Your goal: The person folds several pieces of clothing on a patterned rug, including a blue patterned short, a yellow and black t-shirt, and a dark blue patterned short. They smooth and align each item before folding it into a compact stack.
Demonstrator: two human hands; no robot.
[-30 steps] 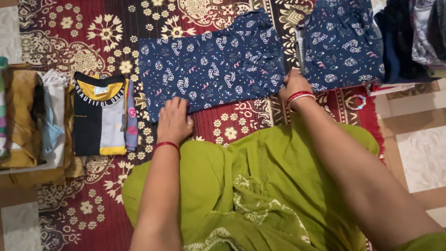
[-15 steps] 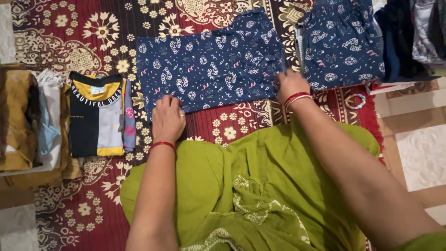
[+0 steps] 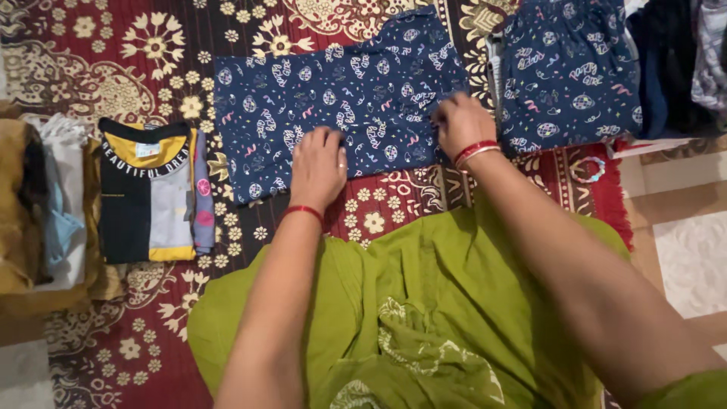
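Both hands have moved inward along the navy printed garment (image 3: 341, 98), which lies flat on the red flowered rug (image 3: 113, 60). At far left sits a pile of folded cloths (image 3: 45, 204), then a folded black and yellow shirt (image 3: 148, 193). Left hand (image 3: 319, 167) presses flat with fingers together on the garment's near edge; right hand (image 3: 462, 125) lies curled on its right end. Beside that is a second navy printed piece (image 3: 568, 68), then dark clothes (image 3: 674, 60).

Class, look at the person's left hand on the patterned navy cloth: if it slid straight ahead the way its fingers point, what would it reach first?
The left hand points up the picture, so it would probably keep crossing the navy printed garment it lies on, then reach the red floral rug beyond its far edge.
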